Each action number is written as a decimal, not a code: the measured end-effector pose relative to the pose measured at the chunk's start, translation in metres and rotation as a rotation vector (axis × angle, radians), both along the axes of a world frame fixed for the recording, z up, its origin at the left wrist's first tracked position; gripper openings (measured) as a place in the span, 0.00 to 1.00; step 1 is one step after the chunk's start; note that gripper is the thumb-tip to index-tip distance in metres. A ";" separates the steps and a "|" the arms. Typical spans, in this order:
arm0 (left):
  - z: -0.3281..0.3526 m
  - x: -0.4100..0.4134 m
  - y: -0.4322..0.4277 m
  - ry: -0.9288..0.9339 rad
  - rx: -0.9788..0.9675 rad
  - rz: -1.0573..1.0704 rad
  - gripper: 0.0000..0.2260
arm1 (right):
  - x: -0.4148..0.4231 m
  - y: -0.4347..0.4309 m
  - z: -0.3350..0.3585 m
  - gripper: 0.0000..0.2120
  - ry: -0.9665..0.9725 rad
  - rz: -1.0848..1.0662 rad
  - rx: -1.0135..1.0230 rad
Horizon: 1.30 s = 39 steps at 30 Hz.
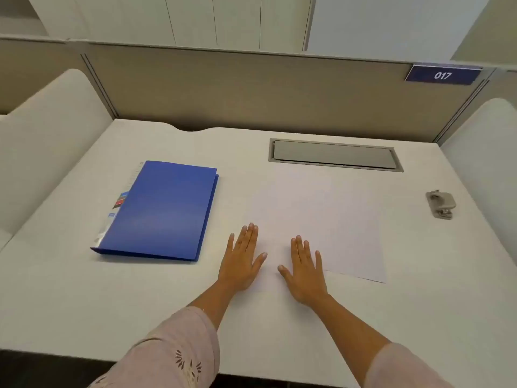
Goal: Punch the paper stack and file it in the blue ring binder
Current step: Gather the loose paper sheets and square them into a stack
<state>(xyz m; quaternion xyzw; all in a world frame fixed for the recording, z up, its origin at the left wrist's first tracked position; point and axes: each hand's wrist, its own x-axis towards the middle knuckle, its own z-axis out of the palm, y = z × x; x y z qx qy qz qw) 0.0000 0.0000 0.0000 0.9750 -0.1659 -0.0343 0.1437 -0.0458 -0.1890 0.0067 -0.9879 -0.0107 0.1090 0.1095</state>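
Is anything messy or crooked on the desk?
Only slightly: the paper stack lies a bit crooked to the desk edge. The blue ring binder is closed and tidy; nothing is spilled or broken.

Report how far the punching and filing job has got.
Nothing looks done yet. The blue ring binder lies closed on the desk, and the hole punch sits untouched at far right. In hand: left hand and right hand rest flat on the paper stack. Punching and filing remain.
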 end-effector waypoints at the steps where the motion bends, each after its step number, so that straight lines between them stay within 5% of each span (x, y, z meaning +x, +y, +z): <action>1: -0.003 -0.002 0.002 0.010 0.017 -0.003 0.32 | -0.001 0.000 -0.005 0.41 0.003 -0.020 0.001; 23: -0.031 -0.015 0.019 0.044 -0.017 0.026 0.30 | -0.016 -0.001 -0.032 0.34 -0.086 -0.109 -0.025; 34: -0.031 -0.014 0.018 0.045 -0.042 0.035 0.31 | 0.035 -0.011 -0.008 0.33 -0.196 -0.167 0.151; 39: -0.031 -0.013 0.019 0.054 -0.037 0.036 0.31 | 0.054 -0.013 -0.008 0.34 -0.105 -0.019 0.066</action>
